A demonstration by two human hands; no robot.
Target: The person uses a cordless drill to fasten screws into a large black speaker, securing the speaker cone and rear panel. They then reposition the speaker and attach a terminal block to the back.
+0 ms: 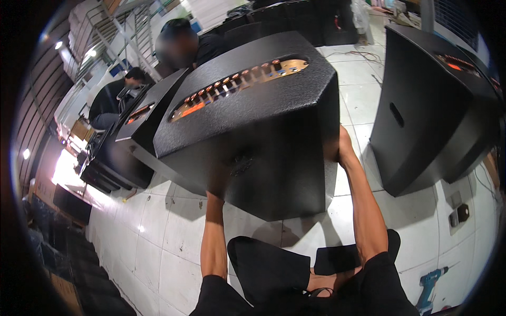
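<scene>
Both hands bear a big black speaker cabinet (253,121) above the white tiled floor (158,247) — the left hand (219,181) pressed flat under its near face, the right hand (342,147) clasped round its right edge. It looks heavy, rigid and rough-coated, so unlikely to slip; the side edges and the recessed handle seem the best holds. It is tilted — the control strip (240,84) faces up, its long axis running from lower left to upper right.
</scene>
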